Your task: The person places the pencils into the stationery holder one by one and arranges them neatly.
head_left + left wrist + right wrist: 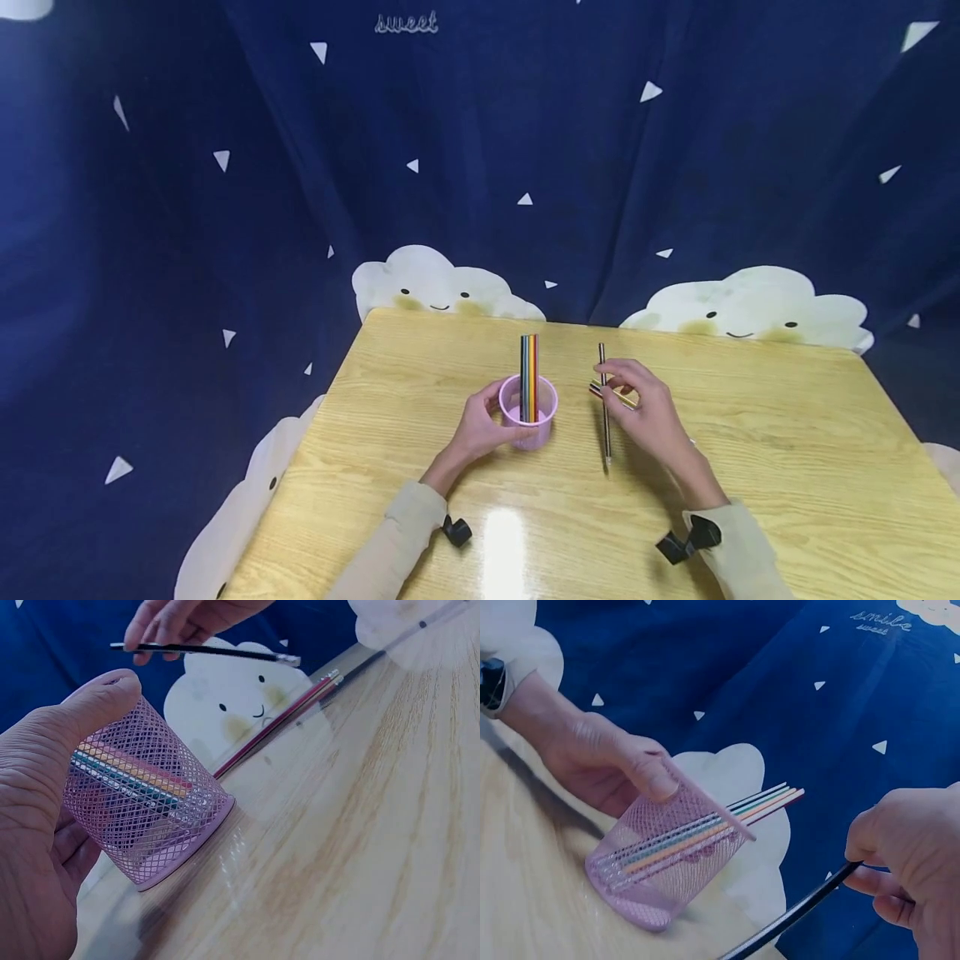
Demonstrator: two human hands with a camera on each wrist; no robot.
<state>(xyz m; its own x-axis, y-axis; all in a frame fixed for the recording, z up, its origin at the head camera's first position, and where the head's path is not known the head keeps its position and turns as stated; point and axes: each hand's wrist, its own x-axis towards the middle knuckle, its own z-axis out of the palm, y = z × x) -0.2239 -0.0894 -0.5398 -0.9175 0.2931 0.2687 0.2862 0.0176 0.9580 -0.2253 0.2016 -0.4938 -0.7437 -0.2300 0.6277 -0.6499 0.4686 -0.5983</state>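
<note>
My left hand grips a pink mesh pencil cup, thumb at the near rim and fingers around its side. Several coloured pencils lean in the cup, their upper ends above the rim; the mesh shows their lower parts in both wrist views. To the right of the cup, my right hand pinches a black pencil between thumb and fingers. In the left wrist view this pencil is raised above the table. Some other pencils lie on the tabletop, partly hidden by the right hand in the head view.
The wooden table has its far edge against a dark blue curtain printed with clouds and white triangles. Black straps with small devices sit on both wrists, over beige sleeves.
</note>
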